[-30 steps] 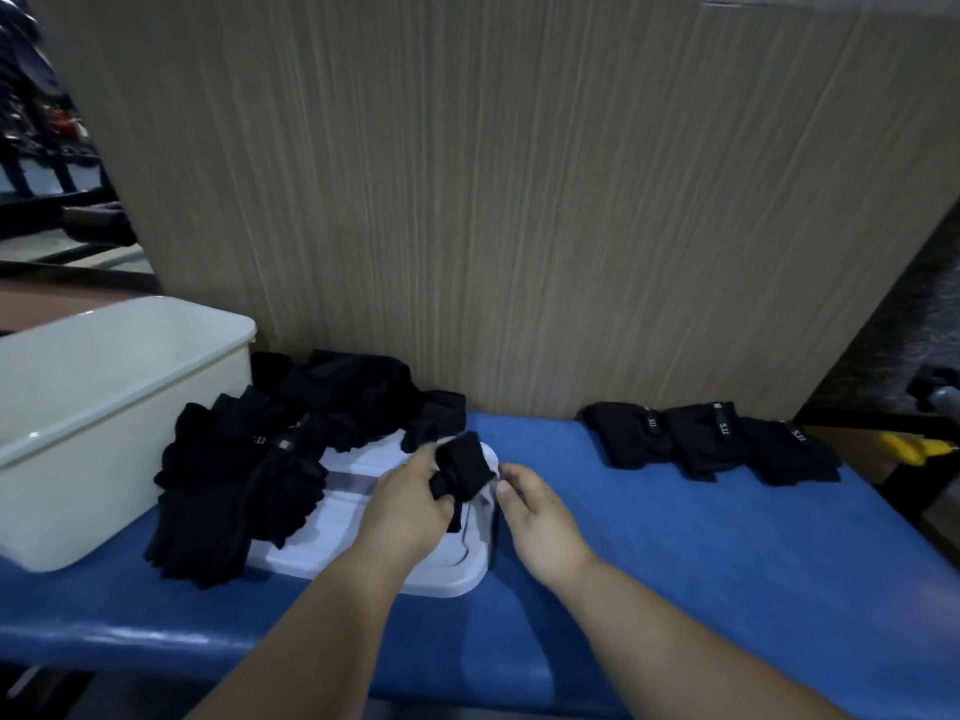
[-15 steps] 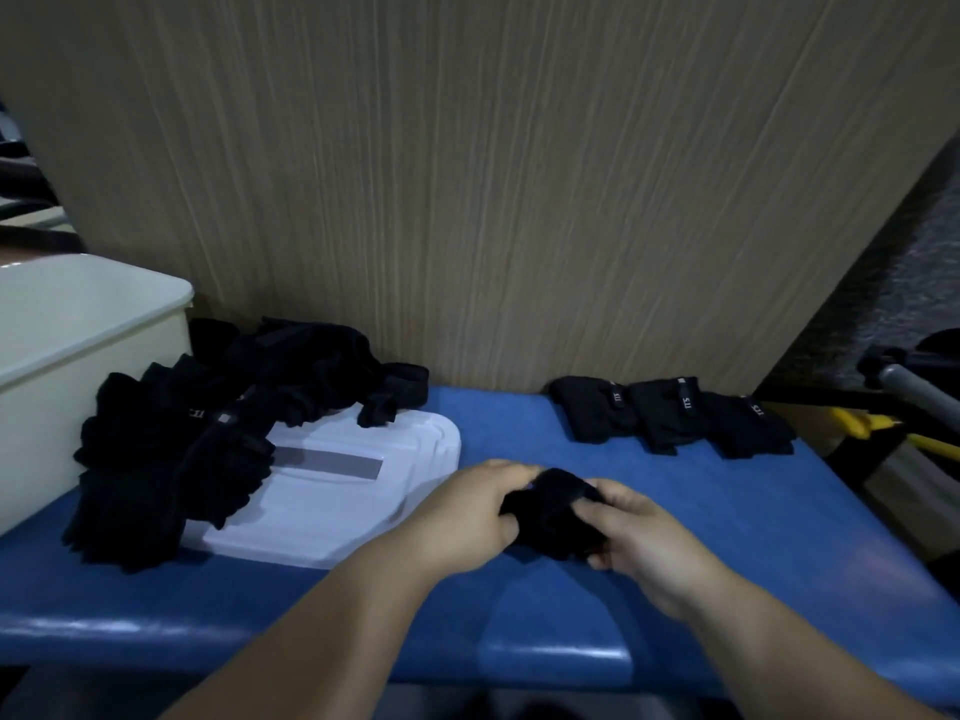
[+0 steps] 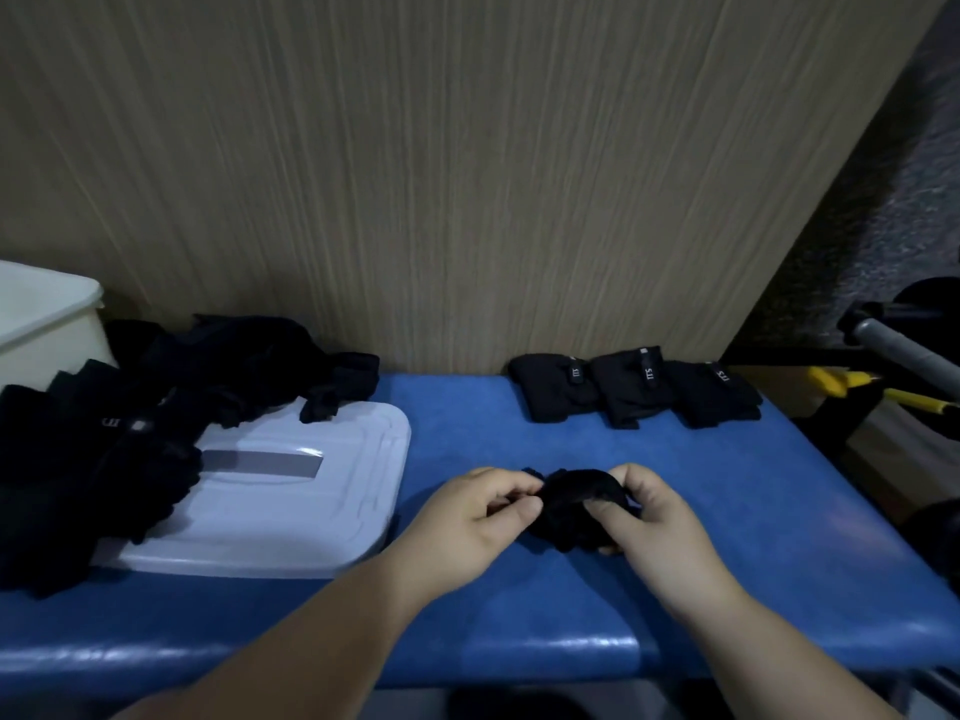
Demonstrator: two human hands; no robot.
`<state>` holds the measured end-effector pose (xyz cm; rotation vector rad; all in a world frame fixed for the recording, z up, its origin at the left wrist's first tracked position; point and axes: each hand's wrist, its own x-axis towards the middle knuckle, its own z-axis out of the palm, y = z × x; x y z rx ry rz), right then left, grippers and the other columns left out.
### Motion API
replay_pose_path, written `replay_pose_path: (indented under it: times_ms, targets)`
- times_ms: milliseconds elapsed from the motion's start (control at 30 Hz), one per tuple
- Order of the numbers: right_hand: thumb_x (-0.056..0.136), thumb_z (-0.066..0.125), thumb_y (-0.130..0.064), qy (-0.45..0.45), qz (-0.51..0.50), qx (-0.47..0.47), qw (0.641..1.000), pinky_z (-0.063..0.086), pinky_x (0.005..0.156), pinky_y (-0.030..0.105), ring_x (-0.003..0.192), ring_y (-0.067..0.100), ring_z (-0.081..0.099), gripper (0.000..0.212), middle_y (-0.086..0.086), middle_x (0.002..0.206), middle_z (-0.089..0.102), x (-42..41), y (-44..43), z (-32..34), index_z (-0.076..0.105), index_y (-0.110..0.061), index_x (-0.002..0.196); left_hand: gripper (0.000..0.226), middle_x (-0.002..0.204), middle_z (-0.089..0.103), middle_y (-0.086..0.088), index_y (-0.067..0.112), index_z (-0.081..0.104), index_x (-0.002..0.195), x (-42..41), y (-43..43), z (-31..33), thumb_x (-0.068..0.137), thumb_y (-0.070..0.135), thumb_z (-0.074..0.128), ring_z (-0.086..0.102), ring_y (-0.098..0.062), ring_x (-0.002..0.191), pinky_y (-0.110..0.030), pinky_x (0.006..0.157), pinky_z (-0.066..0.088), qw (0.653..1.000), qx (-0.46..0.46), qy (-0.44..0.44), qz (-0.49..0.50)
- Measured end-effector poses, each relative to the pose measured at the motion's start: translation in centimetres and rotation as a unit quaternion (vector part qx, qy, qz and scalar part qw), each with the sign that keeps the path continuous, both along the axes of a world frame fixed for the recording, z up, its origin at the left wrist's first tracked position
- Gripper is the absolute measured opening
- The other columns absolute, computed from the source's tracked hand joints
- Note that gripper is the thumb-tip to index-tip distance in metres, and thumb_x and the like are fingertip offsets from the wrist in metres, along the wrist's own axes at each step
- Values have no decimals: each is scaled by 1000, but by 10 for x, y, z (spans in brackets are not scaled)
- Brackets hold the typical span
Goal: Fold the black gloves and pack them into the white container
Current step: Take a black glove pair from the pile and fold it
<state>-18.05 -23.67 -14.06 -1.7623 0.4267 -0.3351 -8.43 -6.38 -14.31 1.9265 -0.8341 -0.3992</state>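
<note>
Taken from the white lid [image 3: 311, 517] a second ago, the black glove [image 3: 576, 498] is now bunched just right of that lid, left hand [image 3: 478, 522] and right hand [image 3: 654, 517] both pinching it; folding looks begun, packing not yet

Three folded gloves [image 3: 631, 387], one bunched glove [image 3: 576, 506], one lid [image 3: 311, 511], one container [image 3: 47, 324].

Glove pile [image 3: 130, 407] on lid [image 3: 291, 511] left; 3 folded gloves [image 3: 634, 389] at the back right; container [image 3: 41, 324] far left
</note>
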Motion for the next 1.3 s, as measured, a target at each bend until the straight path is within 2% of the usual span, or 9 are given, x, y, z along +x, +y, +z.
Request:
replay_pose_path:
  times_ms: [67, 267, 500, 667, 800, 900, 1000, 1100, 1300]
  targets:
    - [90, 61, -4, -10, 0, 1, 1000, 50, 55, 21, 60, 10, 59, 10, 2, 65, 62, 2, -2, 0, 56, -1, 83, 20, 100, 62, 18, 50, 59, 98, 0, -1, 1, 91, 32, 62, 57, 9, 89, -10, 80, 44, 1000, 1, 4, -3]
    - [88, 64, -6, -17, 7, -12, 1000, 49, 56, 21, 61, 12, 61, 12, 7, 68, 64, 5, -6, -3, 56, -4, 81, 13, 85, 67, 8, 39, 66, 92, 5, -5, -4, 82, 32, 72, 57, -1, 72, -18, 71, 48, 1000, -20, 17, -9]
    - [80, 73, -5, 5, 101, -37, 994, 47, 68, 34, 66, 14, 57, 17, -4, 69, 63, 0, -12, -5, 59, -15, 77, 18, 59, 52, 14, 28, 60, 72, 11, -6, -4, 78, 24, 77, 44, 0, 52, -14, 55, 37, 998, -6, -45, 52]
    - [72, 70, -19, -12, 204, -5, 979, 49, 81, 32, 85, 14, 61, 27, -2, 88, 66, -5, -12, -3, 65, -12, 98, 22, 50, 46, 13, 28, 54, 70, 12, -3, -4, 84, 26, 71, 40, -4, 47, -16, 50, 33, 995, 27, -86, 31]
    - [76, 64, -32, -3, 226, 22, 974, 44, 72, 20, 78, 7, 55, 28, -1, 82, 63, -7, -14, 1, 66, -9, 91, 22, 52, 50, 18, 31, 47, 74, 7, -2, -3, 90, 28, 62, 41, -5, 47, -23, 52, 36, 990, 59, -123, 15]
    - [75, 69, -35, 11, 229, -7, 973, 46, 79, 40, 81, 18, 56, 18, 9, 83, 63, -6, -15, -4, 66, -18, 82, 18, 55, 50, 19, 31, 45, 80, 5, -1, -3, 92, 30, 57, 42, -5, 49, -26, 54, 35, 982, 90, -163, 16]
    - [72, 73, -32, 12, 194, -49, 980, 45, 75, 39, 74, 16, 55, 15, 1, 76, 60, -4, -14, -10, 63, -21, 75, 16, 53, 46, 14, 28, 45, 82, 3, -3, -3, 92, 28, 57, 41, -5, 48, -26, 53, 33, 979, 93, -179, 19]
    - [76, 77, -16, 6, 120, -105, 987, 44, 67, 34, 63, 9, 51, 19, -11, 63, 56, -3, -14, -14, 60, -20, 70, 19, 61, 53, 19, 32, 46, 83, 5, -2, -6, 90, 22, 61, 46, -4, 52, -24, 55, 40, 989, 83, -124, -13]
    - [75, 72, -10, 21, 16, -234, 972, 37, 51, 30, 48, 7, 37, 32, -6, 52, 44, -5, -16, -13, 44, -20, 63, 37, 87, 62, 14, 42, 54, 93, 3, -4, -4, 82, 11, 72, 61, -7, 77, -18, 72, 51, 992, 68, -43, -95]
